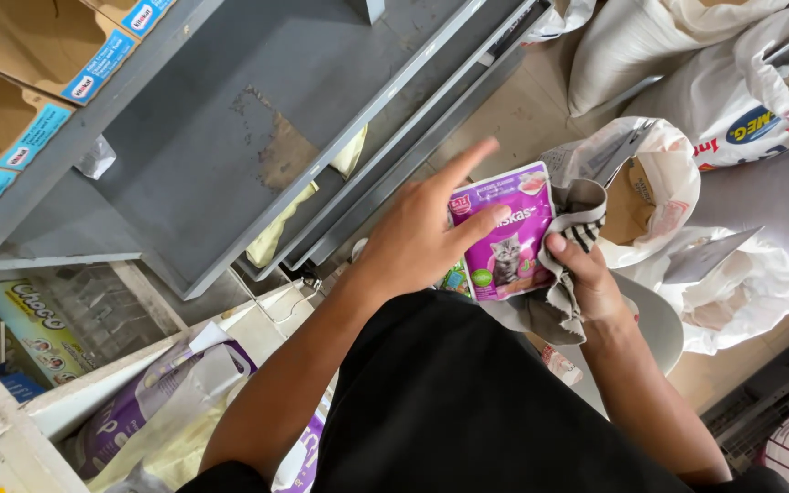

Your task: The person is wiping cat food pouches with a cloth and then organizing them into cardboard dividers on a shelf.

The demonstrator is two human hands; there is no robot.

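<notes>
Nearest the lens, at six o'clock: a black garment (468, 402), filling the lower middle, both forearms rising out of it. Left hand (422, 233) just above centre, at about twelve o'clock from the garment, gripping the purple pet-food pouch (504, 239) by its left edge, thumb laid across the front, index finger stretched straight toward one o'clock. Right hand (586, 278) at three o'clock of the pouch, closed on a grey cloth (568, 265) with a black-and-white striped patch, thumb pressing cloth against the pouch's right edge. Pouch upright, slightly tilted, kitten picture facing the camera, held between the two hands, touching both. Cloth draped around the right side and hanging below the pouch.

At ten to twelve o'clock: a grey metal shelf (230, 119), bare across its flat top, scuffed brown near the middle. On the far left, at nine to eleven o'clock: brown cardboard boxes (20, 64) with blue labels, lined along the shelf's upper tier. At seven o'clock: an open carton (257, 324) holding a purple and white bag (152, 402). At one to three o'clock: white sacks (687, 73) on the floor, one open white plastic bag (668, 173) just beside the right hand, brown paper inside.
</notes>
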